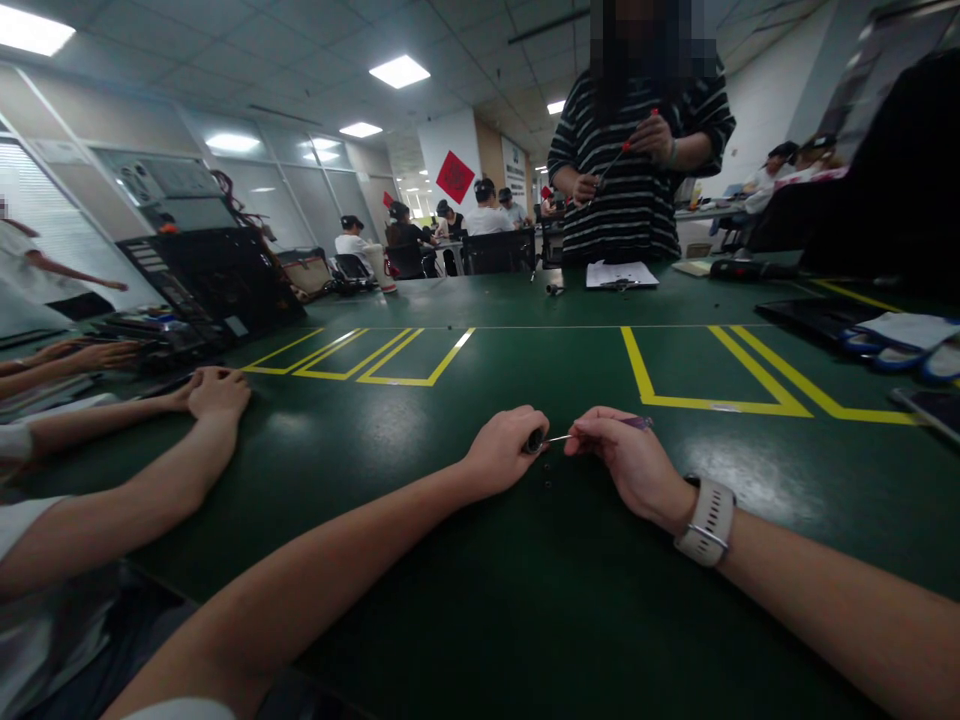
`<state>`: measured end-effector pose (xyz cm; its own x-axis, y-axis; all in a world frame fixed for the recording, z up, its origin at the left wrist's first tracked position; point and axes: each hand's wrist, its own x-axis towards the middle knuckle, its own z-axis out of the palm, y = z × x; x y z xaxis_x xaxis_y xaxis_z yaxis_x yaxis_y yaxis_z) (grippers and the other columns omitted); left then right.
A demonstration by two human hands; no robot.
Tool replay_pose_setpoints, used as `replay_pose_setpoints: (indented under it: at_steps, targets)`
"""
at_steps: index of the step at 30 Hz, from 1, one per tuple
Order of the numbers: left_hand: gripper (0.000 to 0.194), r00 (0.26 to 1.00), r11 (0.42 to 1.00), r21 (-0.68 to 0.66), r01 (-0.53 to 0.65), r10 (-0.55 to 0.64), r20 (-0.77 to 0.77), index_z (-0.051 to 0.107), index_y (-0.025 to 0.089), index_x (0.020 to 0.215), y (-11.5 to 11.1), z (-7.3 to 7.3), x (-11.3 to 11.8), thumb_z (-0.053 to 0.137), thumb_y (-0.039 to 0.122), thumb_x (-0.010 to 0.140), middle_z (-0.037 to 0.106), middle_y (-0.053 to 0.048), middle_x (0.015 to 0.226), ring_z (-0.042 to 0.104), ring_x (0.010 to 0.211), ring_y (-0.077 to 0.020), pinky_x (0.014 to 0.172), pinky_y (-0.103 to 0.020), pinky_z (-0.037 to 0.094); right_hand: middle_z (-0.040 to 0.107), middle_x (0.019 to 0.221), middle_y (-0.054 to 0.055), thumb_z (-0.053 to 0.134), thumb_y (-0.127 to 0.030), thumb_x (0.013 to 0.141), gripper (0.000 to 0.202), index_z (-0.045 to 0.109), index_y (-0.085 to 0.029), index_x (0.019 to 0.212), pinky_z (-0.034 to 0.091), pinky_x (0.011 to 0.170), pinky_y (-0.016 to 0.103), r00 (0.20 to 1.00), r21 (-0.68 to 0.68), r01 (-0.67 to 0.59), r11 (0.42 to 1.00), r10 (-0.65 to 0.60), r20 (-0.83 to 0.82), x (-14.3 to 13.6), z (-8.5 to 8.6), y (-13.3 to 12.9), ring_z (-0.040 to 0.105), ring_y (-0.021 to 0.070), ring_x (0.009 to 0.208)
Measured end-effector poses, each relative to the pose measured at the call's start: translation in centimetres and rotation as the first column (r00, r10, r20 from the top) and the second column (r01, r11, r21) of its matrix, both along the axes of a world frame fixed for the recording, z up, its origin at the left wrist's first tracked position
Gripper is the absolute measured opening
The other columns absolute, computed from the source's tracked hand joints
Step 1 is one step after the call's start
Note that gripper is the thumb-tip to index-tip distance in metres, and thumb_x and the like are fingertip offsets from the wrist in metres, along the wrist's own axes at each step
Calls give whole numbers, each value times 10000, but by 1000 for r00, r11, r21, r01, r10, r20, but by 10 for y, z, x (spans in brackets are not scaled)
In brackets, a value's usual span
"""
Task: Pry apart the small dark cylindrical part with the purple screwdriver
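My left hand (504, 452) is closed around a small dark cylindrical part (534, 440) whose round end faces right. Pinched in my right hand (634, 465) is a thin tool, probably a screwdriver, with a purplish handle (640, 423) showing behind the fingers. Its slim metal shaft (559, 438) reaches left to the end of the dark part; whether it sits inside cannot be told. Just below, on the green table (420, 560), lie tiny dark pieces (547, 478). A light watch strap (707, 522) circles my right wrist.
Yellow tape outlines (397, 380) mark the table. At left rest a co-worker's hands (217, 393). Across the table a person in a striped top (622, 190) holds a red-handled tool, near a clipboard (621, 275). A black laptop-like object (825, 325) and blue-rimmed items (892, 352) lie right.
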<state>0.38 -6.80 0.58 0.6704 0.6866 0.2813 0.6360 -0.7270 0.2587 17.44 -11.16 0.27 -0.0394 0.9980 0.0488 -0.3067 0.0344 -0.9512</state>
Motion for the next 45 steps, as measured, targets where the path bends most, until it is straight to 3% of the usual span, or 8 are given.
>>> replay_pose_setpoints:
  at_steps: [11,17,22,29,33,37,45]
  targets:
    - [44,1000,999,11,-30,30,1,488,172,805,1,-3,0,524,196,793,521,1,778,476,703,-132,606,-248,340,602,548,-5,613,-238,664,115,599,-182,565,389,642,314,1000,16,27,1000,-27,11,0,1,-2,542,139,560]
    - [23,995,996,60,-60,65,-80,501,173,814,-3,0,1,489,164,797,534,-14,797,486,726,-147,630,-265,345,609,571,-2,590,-240,695,115,594,-184,595,399,657,318,998,40,3,999,-5,62,1,-1,-2,552,149,590]
    - [51,983,995,104,-13,31,-183,511,167,828,-8,8,3,464,161,808,540,-31,806,486,720,-159,630,-279,338,612,575,1,572,-246,719,131,593,-184,606,400,664,323,992,63,-15,998,7,129,1,-3,-1,555,155,607]
    - [73,975,989,142,-27,57,-215,513,170,819,-3,11,-4,449,138,809,544,-34,811,492,729,-160,649,-287,349,606,553,-8,561,-242,727,147,586,-185,594,394,659,318,984,86,-33,996,18,176,1,-4,-2,550,150,584]
    - [22,990,995,69,-73,81,-117,503,174,803,2,11,-6,513,182,785,545,-16,780,495,709,-151,616,-270,355,607,554,-14,559,-243,735,162,588,-186,586,388,657,312,959,96,-63,993,34,282,0,-4,-2,548,148,589]
    - [106,993,989,-89,-116,117,6,513,175,802,2,9,-5,588,215,740,556,0,762,507,692,-136,592,-250,367,617,579,-9,557,-267,746,173,601,-185,600,385,660,314,922,106,-86,991,39,384,0,-5,-1,555,156,615]
    - [117,990,966,-233,-115,131,52,543,171,817,-2,5,-2,605,207,725,576,4,751,530,683,-129,578,-243,389,597,545,-14,552,-251,736,166,588,-190,587,391,648,312,942,108,-33,994,-5,336,0,-5,-2,544,153,583]
